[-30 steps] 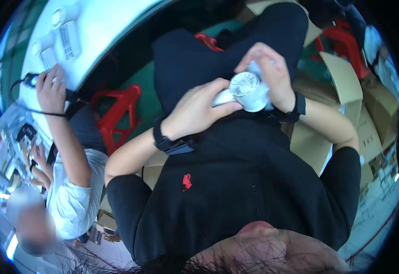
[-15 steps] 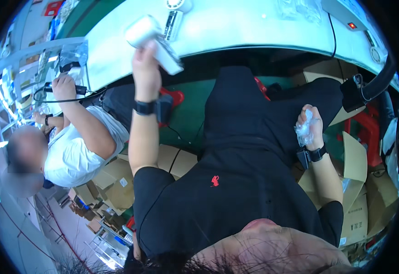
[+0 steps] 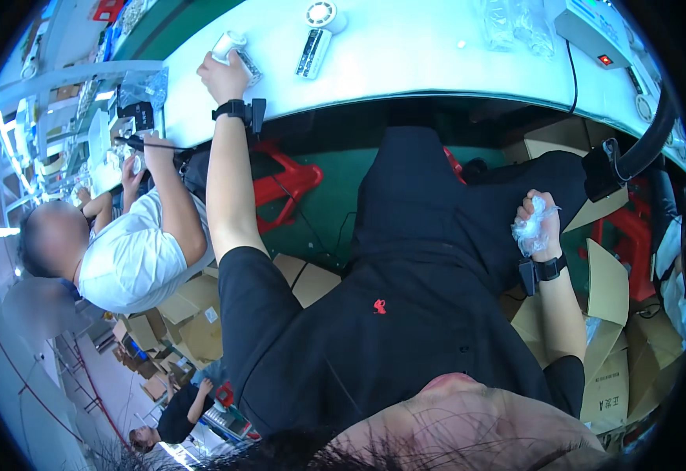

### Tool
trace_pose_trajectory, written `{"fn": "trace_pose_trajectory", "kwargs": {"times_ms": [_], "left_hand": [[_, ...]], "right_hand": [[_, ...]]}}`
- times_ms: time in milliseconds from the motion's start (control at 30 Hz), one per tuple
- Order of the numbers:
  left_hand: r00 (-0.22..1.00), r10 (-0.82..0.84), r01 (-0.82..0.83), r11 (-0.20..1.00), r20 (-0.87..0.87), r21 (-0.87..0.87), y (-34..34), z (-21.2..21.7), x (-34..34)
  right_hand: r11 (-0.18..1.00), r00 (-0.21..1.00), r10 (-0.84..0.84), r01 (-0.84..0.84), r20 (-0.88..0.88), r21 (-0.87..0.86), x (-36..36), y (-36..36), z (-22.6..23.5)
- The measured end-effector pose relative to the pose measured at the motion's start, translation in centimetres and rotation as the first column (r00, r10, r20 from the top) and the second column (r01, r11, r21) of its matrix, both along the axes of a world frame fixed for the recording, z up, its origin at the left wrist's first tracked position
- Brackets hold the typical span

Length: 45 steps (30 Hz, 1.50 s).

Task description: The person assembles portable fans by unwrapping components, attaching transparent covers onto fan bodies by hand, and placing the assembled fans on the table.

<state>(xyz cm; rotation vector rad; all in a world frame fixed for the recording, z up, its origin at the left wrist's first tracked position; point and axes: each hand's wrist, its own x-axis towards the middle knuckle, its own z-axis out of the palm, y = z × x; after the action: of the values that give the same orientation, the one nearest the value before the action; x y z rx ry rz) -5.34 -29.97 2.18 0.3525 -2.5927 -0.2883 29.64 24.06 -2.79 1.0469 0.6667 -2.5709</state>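
Note:
My left hand (image 3: 225, 78) reaches over the left part of the white table and is closed round a white handheld fan (image 3: 231, 43). The fan's round head shows beyond my fingers; part of its handle is hidden by the hand. To the right of it lies a second fan (image 3: 312, 52), its round grille turned up and its handle toward me. My right hand (image 3: 545, 235) is held by my right thigh, fingers curled on crumpled clear plastic film (image 3: 538, 224).
Clear plastic bags (image 3: 516, 27) and a box with a lit red switch (image 3: 603, 60) are on the table (image 3: 406, 55). A black arm (image 3: 641, 161) stands at right. Open cartons (image 3: 606, 345) and red stools (image 3: 292, 184) stand nearby. A co-worker in white (image 3: 135, 259) sits at left.
My left hand has moved left and farther over the table with the fan. My right hand still grips the plastic film, slightly lower in view. Another person has appeared at lower left.

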Motion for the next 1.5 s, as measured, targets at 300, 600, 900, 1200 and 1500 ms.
{"fn": "trace_pose_trajectory", "kwargs": {"times_ms": [300, 600, 900, 1200, 1500], "left_hand": [[0.433, -0.893, 0.893, 0.407, -0.121, 0.189, 20.9, 6.3, 7.7], [0.617, -0.784, 0.761, 0.572, -0.069, 0.306, 42.4, -2.4, 4.0], [0.587, -0.804, 0.771, 0.522, -0.091, 0.364, 35.9, -2.3, 4.8], [0.229, -0.963, 0.932, 0.176, -0.14, 0.318, 27.3, 5.5, 23.3], [0.057, -0.99, 0.913, -0.001, -0.13, 0.407, 28.5, 2.8, 28.0]], "right_hand": [[0.972, 0.972, 0.221, -0.213, -0.078, 0.102, -1.4, -0.9, 1.1], [0.964, 0.951, 0.266, -0.262, -0.155, 0.044, 0.7, 2.3, -2.5], [0.964, 0.947, 0.267, -0.262, -0.177, 0.049, -0.4, 2.3, -4.8], [0.59, 0.817, 0.446, 0.039, -0.365, 0.806, -0.9, -2.6, 6.2], [0.022, 0.36, 0.929, -0.291, 0.089, 0.956, 0.6, -3.7, 9.5]]}}
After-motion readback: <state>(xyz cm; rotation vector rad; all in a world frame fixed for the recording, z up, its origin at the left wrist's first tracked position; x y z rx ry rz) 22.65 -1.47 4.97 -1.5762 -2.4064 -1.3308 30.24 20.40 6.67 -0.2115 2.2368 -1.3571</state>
